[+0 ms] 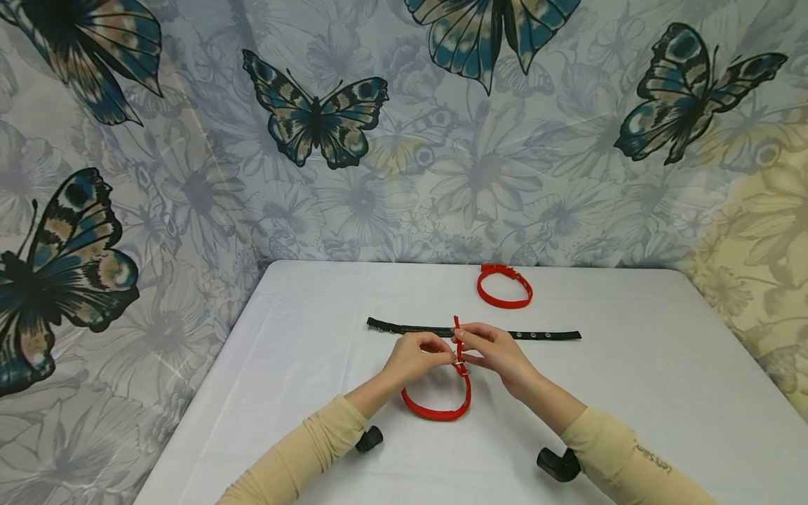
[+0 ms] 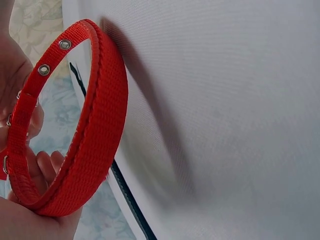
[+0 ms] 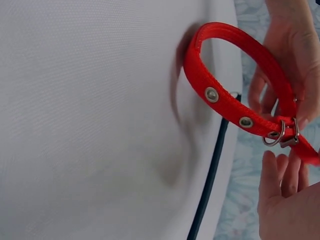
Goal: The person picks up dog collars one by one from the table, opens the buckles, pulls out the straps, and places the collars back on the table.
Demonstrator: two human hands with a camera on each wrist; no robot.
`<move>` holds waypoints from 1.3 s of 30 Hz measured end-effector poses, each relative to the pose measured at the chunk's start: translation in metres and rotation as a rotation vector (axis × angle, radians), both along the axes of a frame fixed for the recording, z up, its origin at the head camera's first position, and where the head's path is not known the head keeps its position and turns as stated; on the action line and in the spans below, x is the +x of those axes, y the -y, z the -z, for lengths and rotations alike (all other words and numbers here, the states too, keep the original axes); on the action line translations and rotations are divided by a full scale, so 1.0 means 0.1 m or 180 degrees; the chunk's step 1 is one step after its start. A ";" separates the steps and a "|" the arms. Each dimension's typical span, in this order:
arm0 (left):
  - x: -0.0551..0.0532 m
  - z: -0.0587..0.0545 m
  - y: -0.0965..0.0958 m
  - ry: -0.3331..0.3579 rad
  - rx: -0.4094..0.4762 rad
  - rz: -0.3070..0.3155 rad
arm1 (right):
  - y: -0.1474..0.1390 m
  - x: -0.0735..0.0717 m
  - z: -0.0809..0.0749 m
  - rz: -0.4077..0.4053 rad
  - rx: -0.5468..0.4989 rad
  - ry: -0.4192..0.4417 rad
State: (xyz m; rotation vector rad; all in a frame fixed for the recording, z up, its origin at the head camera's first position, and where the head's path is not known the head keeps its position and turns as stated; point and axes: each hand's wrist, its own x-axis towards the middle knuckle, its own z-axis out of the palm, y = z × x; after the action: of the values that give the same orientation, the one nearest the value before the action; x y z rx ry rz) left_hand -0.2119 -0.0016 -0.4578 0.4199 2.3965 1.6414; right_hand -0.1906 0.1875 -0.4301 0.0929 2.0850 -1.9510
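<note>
A red collar (image 1: 442, 415), buckled into a loop, is held up over the white table by both hands. My left hand (image 1: 413, 359) pinches it beside the metal buckle (image 3: 290, 134). My right hand (image 1: 501, 352) grips the strap's free end (image 1: 457, 322), which sticks up above the fingers. Metal eyelets (image 3: 211, 94) line the band, and a D-ring (image 3: 274, 137) hangs by the buckle. In the left wrist view the padded side of the loop faces the camera, and the fingertips are partly hidden behind the band.
Behind the hands a black collar (image 1: 546, 336) with eyelets lies stretched out across the white table (image 1: 303, 337). Another red collar (image 1: 505, 304), closed into a ring, lies near the back edge. A butterfly-print cloth (image 1: 404, 203) hangs behind the table.
</note>
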 end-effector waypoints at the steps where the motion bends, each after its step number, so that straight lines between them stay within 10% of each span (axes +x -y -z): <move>1: 0.00 0.01 0.00 0.0005 0.0022 -0.0005 | 0.00 0.01 0.01 -0.0021 0.0034 -0.0006; 15: -0.01 0.10 0.12 0.0394 0.0531 -0.0170 | -0.16 0.29 0.35 -0.0249 0.0146 0.0385; 27: 0.03 0.09 0.08 0.0829 0.1074 -0.0118 | -0.12 0.22 0.36 -0.0278 0.0086 0.0182; 39: -0.06 0.05 0.31 0.0953 0.0211 0.0398 | -0.15 0.15 0.29 -0.0343 0.0257 0.0095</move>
State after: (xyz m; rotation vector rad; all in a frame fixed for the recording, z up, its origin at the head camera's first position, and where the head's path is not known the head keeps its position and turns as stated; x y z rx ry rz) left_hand -0.2181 -0.0323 -0.4628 0.3027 2.0624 1.6048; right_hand -0.1752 0.2023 -0.4589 0.0257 2.1041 -1.7930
